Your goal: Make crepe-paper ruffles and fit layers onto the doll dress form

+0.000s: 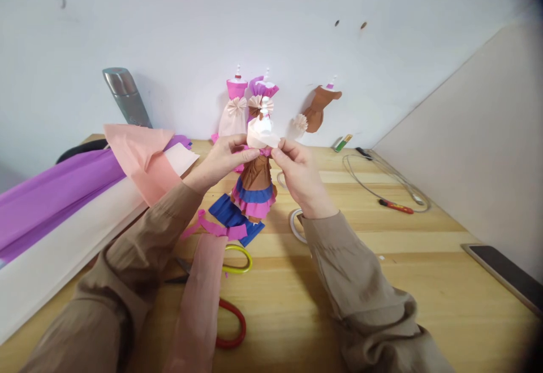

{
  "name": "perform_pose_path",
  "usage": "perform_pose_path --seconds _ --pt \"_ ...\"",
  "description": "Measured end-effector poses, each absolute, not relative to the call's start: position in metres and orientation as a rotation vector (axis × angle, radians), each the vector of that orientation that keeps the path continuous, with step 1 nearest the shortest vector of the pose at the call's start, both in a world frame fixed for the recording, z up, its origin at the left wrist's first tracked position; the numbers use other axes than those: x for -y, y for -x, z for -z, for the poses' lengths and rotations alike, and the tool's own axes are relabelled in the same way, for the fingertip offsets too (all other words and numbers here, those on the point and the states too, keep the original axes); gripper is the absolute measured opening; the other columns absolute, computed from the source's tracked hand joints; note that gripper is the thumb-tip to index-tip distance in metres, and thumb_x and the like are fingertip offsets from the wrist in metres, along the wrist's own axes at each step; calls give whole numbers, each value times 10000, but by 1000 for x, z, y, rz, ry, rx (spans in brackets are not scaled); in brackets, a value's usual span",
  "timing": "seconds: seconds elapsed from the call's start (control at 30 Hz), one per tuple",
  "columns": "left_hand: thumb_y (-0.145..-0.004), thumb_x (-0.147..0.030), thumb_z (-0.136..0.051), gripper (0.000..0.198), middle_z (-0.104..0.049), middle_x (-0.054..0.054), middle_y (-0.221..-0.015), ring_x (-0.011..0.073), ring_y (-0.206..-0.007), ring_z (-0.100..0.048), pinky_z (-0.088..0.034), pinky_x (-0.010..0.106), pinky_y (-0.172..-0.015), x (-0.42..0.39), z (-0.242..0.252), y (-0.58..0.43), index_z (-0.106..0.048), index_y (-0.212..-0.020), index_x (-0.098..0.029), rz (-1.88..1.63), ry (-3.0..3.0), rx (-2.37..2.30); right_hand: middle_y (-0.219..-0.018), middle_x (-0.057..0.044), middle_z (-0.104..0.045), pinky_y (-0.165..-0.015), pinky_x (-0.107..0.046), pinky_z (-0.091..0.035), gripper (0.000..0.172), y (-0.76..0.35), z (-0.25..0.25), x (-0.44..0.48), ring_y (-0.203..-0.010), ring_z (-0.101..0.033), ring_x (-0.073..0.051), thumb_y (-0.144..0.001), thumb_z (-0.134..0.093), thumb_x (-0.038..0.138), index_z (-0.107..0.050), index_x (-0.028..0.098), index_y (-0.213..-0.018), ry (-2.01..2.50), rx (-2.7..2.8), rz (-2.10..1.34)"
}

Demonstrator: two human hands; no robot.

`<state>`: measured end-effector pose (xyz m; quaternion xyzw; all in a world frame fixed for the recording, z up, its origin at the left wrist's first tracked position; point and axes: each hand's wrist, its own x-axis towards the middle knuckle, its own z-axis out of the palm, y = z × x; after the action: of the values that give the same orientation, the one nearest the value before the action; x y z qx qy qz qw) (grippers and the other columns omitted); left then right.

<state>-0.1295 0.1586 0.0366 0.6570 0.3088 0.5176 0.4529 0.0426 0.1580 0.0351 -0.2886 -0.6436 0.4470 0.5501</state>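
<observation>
A small dress form (258,183) stands upright at the middle of the table, in a brown paper skirt with blue and pink ruffles at the hem. Around its white bust runs a pale crepe paper strip (259,138). My left hand (224,158) pinches the strip at the left side of the waist, thumb across the front. On the right, my right hand (299,172) pinches the strip's other end between thumb and fingers. Below lie blue crepe paper (227,210), pink scraps (220,228), a light pink strip (201,299) and scissors (231,328), partly covered by that strip.
Other dressed forms (236,104) stand by the wall, one in brown paper (320,107). Crepe paper rolls (72,192) lie left, near a metallic bottle (127,96). Rightward are a tape roll (293,226), a cable (365,183), a red-handled tool (396,207) and a phone (504,274).
</observation>
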Motion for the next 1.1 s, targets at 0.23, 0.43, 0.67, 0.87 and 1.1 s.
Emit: perform_pose_path --seconds 0.23,0.43,0.67,0.87,1.1 --pt "-759 -356 -745 336 -731 95 -984 236 -972 -663 -497 380 -926 -158 -36 129 -708 -982 -107 -1280 -1637 -772 -673 31 -524 -655 -291 -437 178 -40 -34 -157 -642 -505 -132 -708 -681 281 -518 212 -687 747 1534 -915" --pt "-775 -331 -729 357 -718 110 -1066 261 -1065 -638 -476 392 -970 -156 -37 128 -697 -1051 -107 -1263 -1648 -786 -650 34 -481 -668 -300 -438 214 -40 -31 -161 -634 -483 -134 -757 -635 290 -450 224 -670 711 1584 -909" --pt "-755 -356 -744 363 -722 95 -1034 248 -1009 -652 -475 406 -970 -159 -35 129 -706 -1029 -120 -1267 -1643 -748 -653 40 -442 -632 -279 -380 174 -42 -31 -161 -631 -438 -127 -794 -606 299 -469 224 -716 700 1633 -904" --pt "-733 -417 -760 383 -729 90 -1006 248 -1000 -653 -480 399 -952 -161 -35 130 -723 -977 -125 -1266 -1653 -756 -665 48 -463 -627 -269 -387 186 -44 -32 -164 -642 -459 -117 -780 -654 323 -507 217 -741 645 1546 -999" --pt "-748 -376 -749 349 -729 82 -989 223 -975 -656 -486 380 -939 -161 -35 129 -714 -991 -127 -1270 -1654 -756 -655 48 -517 -594 -257 -396 168 -42 -31 -166 -610 -458 -104 -742 -682 287 -538 212 -700 707 1441 -900"
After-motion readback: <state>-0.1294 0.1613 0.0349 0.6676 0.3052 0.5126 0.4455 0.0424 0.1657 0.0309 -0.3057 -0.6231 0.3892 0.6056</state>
